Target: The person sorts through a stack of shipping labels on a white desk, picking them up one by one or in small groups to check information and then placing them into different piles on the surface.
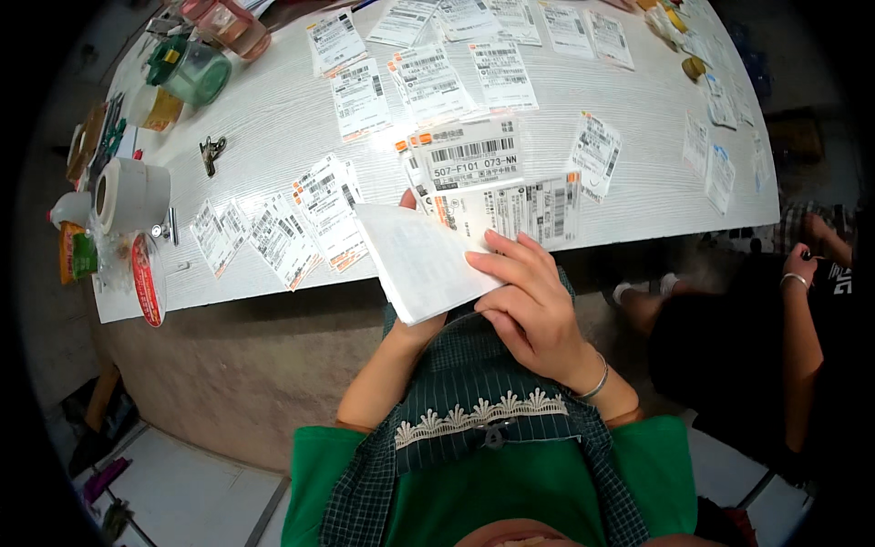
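Note:
A stack of white label sheets (421, 262) is held over the table's front edge. My right hand (529, 301) rests its fingers on the stack's right side, a thin bracelet at the wrist. My left hand (415, 330) supports the stack from beneath and is mostly hidden; only its thumb tip shows above the stack's top edge. Printed barcode labels (474, 159) lie on the table just beyond the stack.
The white wood-grain table (273, 118) is strewn with barcode labels. At its left are a white tape roll (128, 193), a red-rimmed roll (148, 278), keys (211, 151) and a green jar (193, 71). Another person (802, 310) sits at right.

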Demonstrator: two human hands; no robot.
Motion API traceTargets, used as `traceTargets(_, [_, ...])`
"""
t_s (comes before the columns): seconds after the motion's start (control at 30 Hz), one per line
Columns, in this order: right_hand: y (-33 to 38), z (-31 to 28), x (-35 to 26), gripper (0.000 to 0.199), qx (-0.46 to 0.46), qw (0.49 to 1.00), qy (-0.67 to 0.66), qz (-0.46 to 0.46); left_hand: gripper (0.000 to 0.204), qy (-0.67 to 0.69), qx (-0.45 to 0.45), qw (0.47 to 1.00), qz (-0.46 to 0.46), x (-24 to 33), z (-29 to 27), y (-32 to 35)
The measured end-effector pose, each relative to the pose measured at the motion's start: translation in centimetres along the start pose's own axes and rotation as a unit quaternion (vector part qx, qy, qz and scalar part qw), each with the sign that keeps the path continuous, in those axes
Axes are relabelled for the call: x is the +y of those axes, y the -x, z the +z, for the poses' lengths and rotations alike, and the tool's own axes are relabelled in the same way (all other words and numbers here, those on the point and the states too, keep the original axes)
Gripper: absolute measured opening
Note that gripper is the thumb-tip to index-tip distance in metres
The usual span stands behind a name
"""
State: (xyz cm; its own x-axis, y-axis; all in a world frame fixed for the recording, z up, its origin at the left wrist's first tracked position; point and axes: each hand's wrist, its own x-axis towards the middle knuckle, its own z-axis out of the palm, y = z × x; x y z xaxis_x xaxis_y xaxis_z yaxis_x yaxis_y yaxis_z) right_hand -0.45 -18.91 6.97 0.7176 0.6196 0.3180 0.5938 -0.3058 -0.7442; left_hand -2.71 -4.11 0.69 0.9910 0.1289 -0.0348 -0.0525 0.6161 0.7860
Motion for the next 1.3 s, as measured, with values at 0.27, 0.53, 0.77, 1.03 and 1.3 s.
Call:
traceTargets(0.27, [-0.2, -0.7, 0.5, 0.004, -0.028, 0.999, -0.024, -0.019, 0.058, 0.073, 0.057, 0.996, 0.006, 0.0, -1.4, -0.1])
traceTargets(0.53, [0.9, -6.8, 2.5, 0.013, 0.558, 0.735, -0.362, 0.13, 0.041, -0.066, 0.036, 0.996, 0.039, 0.1, -0.4, -0.6])
traceTargets(0.77, [2.7, -6.8, 3.9, 0.014, 0.556, 0.817, -0.152, 0.021, 0.012, -0.119, -0.041, 0.984, 0.123, -0.6, -1.7, -0.7])
traceTargets(1.03, [3.0, -2.5, 3.7, 0.01, 0.306, 0.949, -0.063, 0.048, 0.025, -0.07, -0.061, 0.992, 0.088, -0.5, -1.1, -0.6])
traceTargets(1.3, [3.2, -2.4, 5.4, 0.015, 0.378, 0.898, -0.194, 0.118, 0.026, -0.061, -0.052, 0.994, 0.077, -0.5, -1.1, -0.2])
